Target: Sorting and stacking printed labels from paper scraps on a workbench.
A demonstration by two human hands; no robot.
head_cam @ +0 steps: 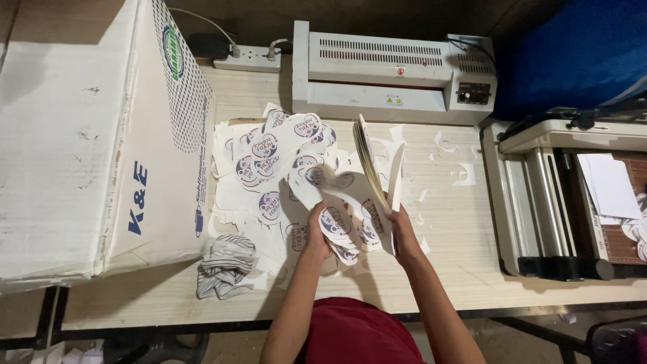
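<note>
My right hand holds an upright stack of cut-out paper shapes by its lower edge, the sheets fanned and standing on edge above the wooden table. My left hand grips a printed cut-out sheet with round purple-and-red emblems, just left of the stack. Both hands are close together near the table's middle. A spread pile of similar printed cut-outs lies to the left and behind the hands.
A large white cardboard box fills the left side. A white laminator and a power strip sit at the back. A paper cutter stands at the right. A striped cloth and paper scraps lie on the table.
</note>
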